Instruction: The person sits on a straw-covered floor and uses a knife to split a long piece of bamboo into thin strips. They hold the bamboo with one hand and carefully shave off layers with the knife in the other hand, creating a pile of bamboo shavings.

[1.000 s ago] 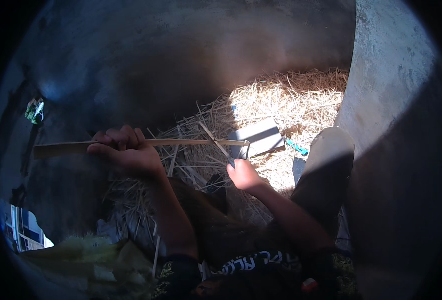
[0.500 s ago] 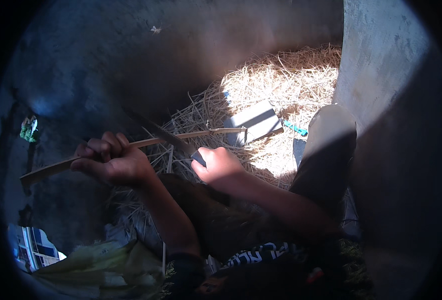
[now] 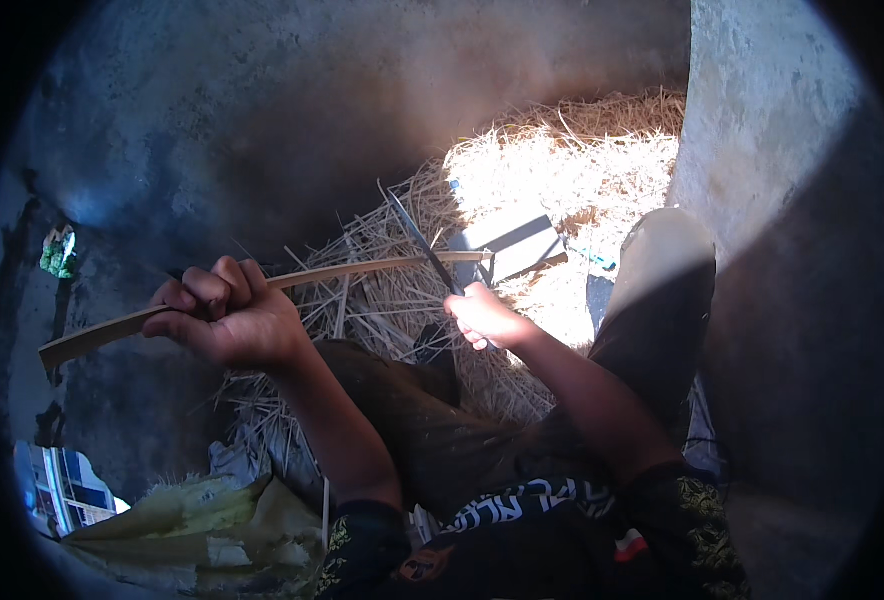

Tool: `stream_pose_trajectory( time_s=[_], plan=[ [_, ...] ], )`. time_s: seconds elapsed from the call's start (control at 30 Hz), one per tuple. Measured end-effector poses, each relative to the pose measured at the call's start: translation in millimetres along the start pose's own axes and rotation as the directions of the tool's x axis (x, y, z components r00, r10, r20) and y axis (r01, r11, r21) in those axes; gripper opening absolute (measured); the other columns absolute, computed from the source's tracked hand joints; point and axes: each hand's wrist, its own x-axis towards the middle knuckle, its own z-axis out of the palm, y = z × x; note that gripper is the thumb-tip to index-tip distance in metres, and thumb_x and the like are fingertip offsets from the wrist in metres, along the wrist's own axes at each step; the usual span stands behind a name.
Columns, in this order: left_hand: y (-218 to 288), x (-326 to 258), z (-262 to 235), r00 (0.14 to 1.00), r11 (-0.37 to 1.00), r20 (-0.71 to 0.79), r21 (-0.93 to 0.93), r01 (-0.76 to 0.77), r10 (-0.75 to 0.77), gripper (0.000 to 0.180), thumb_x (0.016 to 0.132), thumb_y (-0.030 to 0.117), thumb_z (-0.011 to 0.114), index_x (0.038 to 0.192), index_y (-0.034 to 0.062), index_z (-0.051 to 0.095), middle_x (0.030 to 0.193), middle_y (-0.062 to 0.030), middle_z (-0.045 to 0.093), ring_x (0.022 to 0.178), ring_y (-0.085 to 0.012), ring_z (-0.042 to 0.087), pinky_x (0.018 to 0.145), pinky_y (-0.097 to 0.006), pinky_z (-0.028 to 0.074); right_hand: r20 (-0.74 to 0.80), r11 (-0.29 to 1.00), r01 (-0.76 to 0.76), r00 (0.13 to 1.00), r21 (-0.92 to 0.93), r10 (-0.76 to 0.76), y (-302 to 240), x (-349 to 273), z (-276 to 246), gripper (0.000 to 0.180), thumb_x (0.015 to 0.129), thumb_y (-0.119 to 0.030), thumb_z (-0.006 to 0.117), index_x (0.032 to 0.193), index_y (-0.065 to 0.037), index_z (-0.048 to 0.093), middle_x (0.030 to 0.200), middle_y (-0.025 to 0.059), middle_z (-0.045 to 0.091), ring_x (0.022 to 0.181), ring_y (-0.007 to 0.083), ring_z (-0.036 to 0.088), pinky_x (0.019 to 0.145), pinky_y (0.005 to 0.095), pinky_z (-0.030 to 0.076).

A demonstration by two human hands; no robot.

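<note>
Left hand (image 3: 230, 318) clenched the strip (image 3: 292, 282); right hand (image 3: 484, 316) gripped the knife (image 3: 424, 243). Blade was best kept shallow, stroking away from the fingers.

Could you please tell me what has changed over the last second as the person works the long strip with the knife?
The right hand has swung its dark-bladed knife back rightward along the long, thin, pale wooden strip, toward the far end, after sliding nearer the left hand midway. Both grips are unchanged; the heap of dry straw lies as before.
</note>
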Motion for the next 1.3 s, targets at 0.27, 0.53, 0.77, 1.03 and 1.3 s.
stream_pose_trajectory(
  time_s=[0.27,0.53,0.77,1.03,1.3],
  plan=[
    [1.6,1.3,0.8,0.997,0.995,-0.055,0.091,-0.04,0.046,0.047,0.101,0.059,0.037,0.081,0.0167,0.035,0.053,0.0049,0.023,0.043,-0.0065,0.012,0.038,-0.022,0.012,-0.069,0.711,0.298,0.896,-0.637,-0.438,-51.7,-67.3,47.0,0.034,0.089,-0.026,0.058,0.079,0.006,0.066,0.07,0.0243,0.065,0.071,0.0405,0.068,0.065,0.0471,0.052],
    [2.4,-16.0,32.2,0.994,0.991,-0.093,0.124,-0.04,0.052,0.048,0.101,0.059,0.037,0.082,0.0147,0.034,0.053,0.0041,0.023,0.043,-0.006,0.015,0.038,-0.021,0.015,-0.399,0.693,0.033,0.797,-0.72,-0.453,32.2,-6.7,-9.9,0.038,0.089,-0.028,0.06,0.077,0.008,0.067,0.075,0.0279,0.066,0.075,0.043,0.068,0.069,0.0482,0.053],
    [-1.1,-3.9,19.4,0.998,0.996,-0.04,0.077,-0.039,0.042,0.045,0.103,0.056,0.035,0.086,0.0139,0.036,0.057,0.0045,0.026,0.045,-0.0058,0.017,0.04,-0.022,0.018,-0.317,0.825,0.116,0.886,-0.554,-0.338,42.4,16.2,1.3,0.038,0.089,-0.025,0.061,0.074,0.01,0.062,0.068,0.0248,0.065,0.063,0.035,0.069,0.059,0.0447,0.053],
    [-1.2,2.9,6.0,0.995,0.997,-0.095,0.072,-0.011,0.018,0.044,0.103,0.055,0.036,0.084,0.016,0.037,0.056,0.0059,0.024,0.046,-0.0053,0.014,0.042,-0.022,0.012,-0.295,0.9,0.103,0.924,-0.424,-0.245,29.0,10.4,11.0,0.032,0.091,-0.024,0.056,0.073,0.003,0.058,0.061,0.0181,0.061,0.051,0.032,0.064,0.047,0.0466,0.051],
    [3.8,-1.8,-0.5,0.997,0.995,-0.081,0.101,-0.009,0.017,0.045,0.102,0.057,0.036,0.083,0.0165,0.037,0.054,0.0047,0.023,0.045,-0.0059,0.013,0.04,-0.025,0.01,-0.229,0.529,0.236,0.707,-0.815,-0.669,-10.5,-24.0,48.0,0.024,0.087,-0.025,0.06,0.083,-0.002,0.065,0.07,0.0237,0.065,0.073,0.0432,0.067,0.069,0.0504,0.054]
  ],
)
